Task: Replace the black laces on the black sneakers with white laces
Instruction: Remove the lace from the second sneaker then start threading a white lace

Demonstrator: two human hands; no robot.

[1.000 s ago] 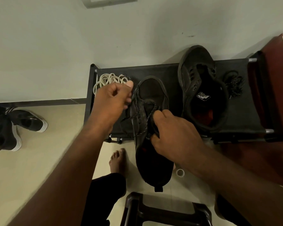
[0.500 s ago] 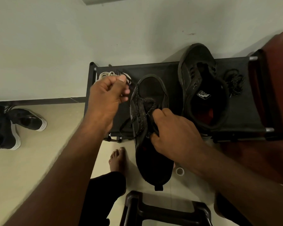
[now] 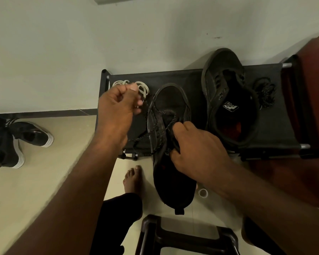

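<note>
A black sneaker (image 3: 170, 102) lies with its toe on the low black rack (image 3: 188, 78) and its heel sticking out over the floor. My right hand (image 3: 197, 150) grips it at the tongue. A black speckled lace (image 3: 156, 126) is still threaded through some eyelets, and my left hand (image 3: 118, 107) pinches one end of it, pulled up and to the left. The white laces (image 3: 143, 87) lie bundled at the rack's back left, partly hidden by my left hand. The second black sneaker (image 3: 228, 100), unlaced, rests on the rack to the right, with a loose black lace (image 3: 265, 94) coiled beside it.
A pair of black shoes with white soles (image 3: 17, 142) sits on the floor at the left. My bare foot (image 3: 133, 179) is under the rack's front edge. A dark stool (image 3: 188, 236) is below, a small white ring (image 3: 203, 193) lies on the floor, and red-brown furniture (image 3: 313, 100) stands at right.
My left hand has moved up and slightly left, drawing the black lace out of the sneaker. My right hand has kept its grip on the shoe.
</note>
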